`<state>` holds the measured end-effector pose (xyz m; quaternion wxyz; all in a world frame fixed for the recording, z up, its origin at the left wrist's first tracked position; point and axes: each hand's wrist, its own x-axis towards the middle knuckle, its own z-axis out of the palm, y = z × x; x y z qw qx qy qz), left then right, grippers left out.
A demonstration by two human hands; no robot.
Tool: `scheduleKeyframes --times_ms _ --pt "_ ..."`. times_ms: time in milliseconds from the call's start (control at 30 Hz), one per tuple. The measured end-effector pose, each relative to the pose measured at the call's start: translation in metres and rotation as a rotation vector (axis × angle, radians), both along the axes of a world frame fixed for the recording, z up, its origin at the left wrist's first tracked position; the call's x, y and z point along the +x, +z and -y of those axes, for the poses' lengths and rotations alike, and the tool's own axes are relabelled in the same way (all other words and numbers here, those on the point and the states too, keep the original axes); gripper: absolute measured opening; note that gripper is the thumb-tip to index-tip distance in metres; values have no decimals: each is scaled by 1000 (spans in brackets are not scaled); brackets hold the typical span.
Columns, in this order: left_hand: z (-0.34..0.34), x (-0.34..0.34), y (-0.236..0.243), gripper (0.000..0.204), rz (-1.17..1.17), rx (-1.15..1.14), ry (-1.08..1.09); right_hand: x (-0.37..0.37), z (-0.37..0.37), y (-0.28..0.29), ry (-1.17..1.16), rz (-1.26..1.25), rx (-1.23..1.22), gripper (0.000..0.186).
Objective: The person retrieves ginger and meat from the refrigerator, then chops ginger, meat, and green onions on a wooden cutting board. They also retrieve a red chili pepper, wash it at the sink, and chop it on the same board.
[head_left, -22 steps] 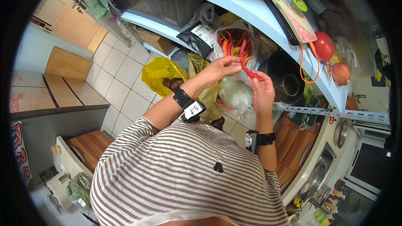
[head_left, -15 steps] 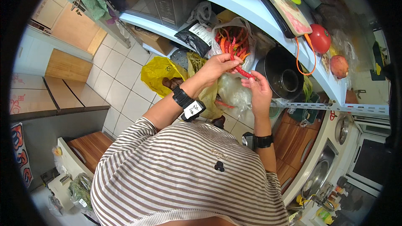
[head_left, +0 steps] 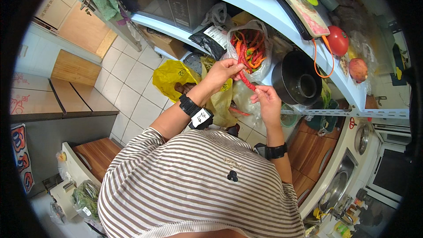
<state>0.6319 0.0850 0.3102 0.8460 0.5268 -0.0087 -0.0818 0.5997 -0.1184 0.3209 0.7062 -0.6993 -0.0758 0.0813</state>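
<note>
A long red chili pepper (head_left: 247, 82) stretches between my two hands. My left hand (head_left: 224, 73) pinches its upper end between thumb and fingers. Closed on the lower end is my right hand (head_left: 268, 98), thumb against fingertips. Just beyond the hands, a clear plastic bag (head_left: 269, 36) stands with its mouth spread, full of red and orange chilies (head_left: 251, 52). Beneath the hands lies pale, crumpled plastic (head_left: 241, 98), partly covered by them. Another red chili or similar red piece (head_left: 239, 111) shows low down near the floor.
A black pot (head_left: 288, 89) sits right of the chili bag. At left is a yellow bag (head_left: 165, 79) with brownish contents. Above runs a light blue shelf (head_left: 260, 0) carrying a phone (head_left: 304, 9), a tomato (head_left: 338, 40) and a dangling orange cord (head_left: 315, 61). A microwave (head_left: 150, 4) stands far left.
Both hands have come slightly lower, and the chili between them now slants more steeply down to the right. More of the bagged chilies shows. The view has shifted a little.
</note>
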Motion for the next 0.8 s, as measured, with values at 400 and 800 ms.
scheduleKeyframes --times_ms 400,800 --pt "2 8 -54 43 447 876 106 33 5 -43 -217 9 77 17" --pt "-34 60 -51 39 429 1850 -129 143 -38 -84 -111 730 -916 44"
